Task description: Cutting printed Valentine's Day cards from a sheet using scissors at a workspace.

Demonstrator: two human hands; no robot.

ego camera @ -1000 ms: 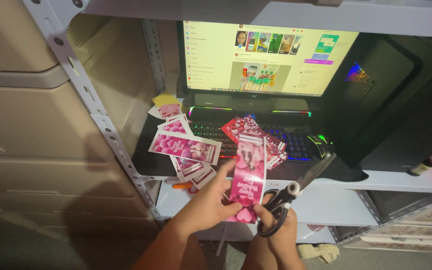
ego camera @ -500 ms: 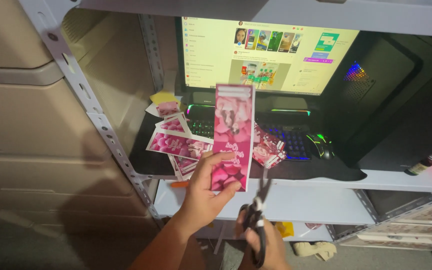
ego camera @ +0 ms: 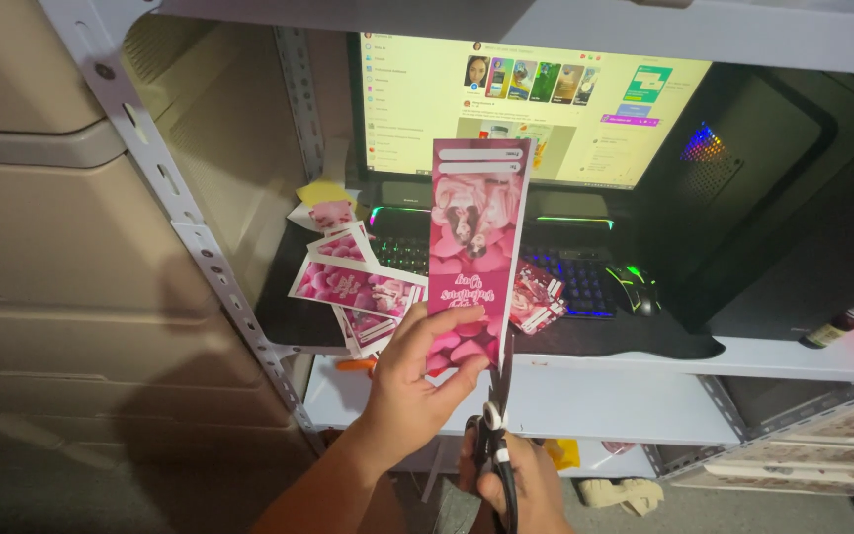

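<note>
While the left hand [ego camera: 412, 391] holds a tall pink printed strip [ego camera: 474, 252] upright in front of the monitor [ego camera: 536, 104], its fingers [ego camera: 452, 321] are curled shut on the strip's lower end, thumb on the near face at the bottom and the other fingers wrapped round the left edge. The strip rises well above the hand, its top edge reaching up over the lower part of the lit screen. Just below and to the right, the right hand [ego camera: 516, 485] is closed round the black handles of a pair of scissors [ego camera: 499, 425], its fingers through the loops; the blades point up and meet the strip's lower right edge, close beside the left thumb, though how far the blades stand apart cannot be told. Behind the strip, on the dark mat of the shelf [ego camera: 585, 400], lies a keyboard [ego camera: 565, 277] with coloured backlight, and a mouse [ego camera: 635, 289] glows to its right. A loose pile of pink printed cards [ego camera: 353, 287] lies to the left of the strip, and a smaller bunch of cut pieces [ego camera: 536, 297] rests on the keyboard just to its right. A dark computer case [ego camera: 773, 208] stands at the right end of the shelf.
</note>
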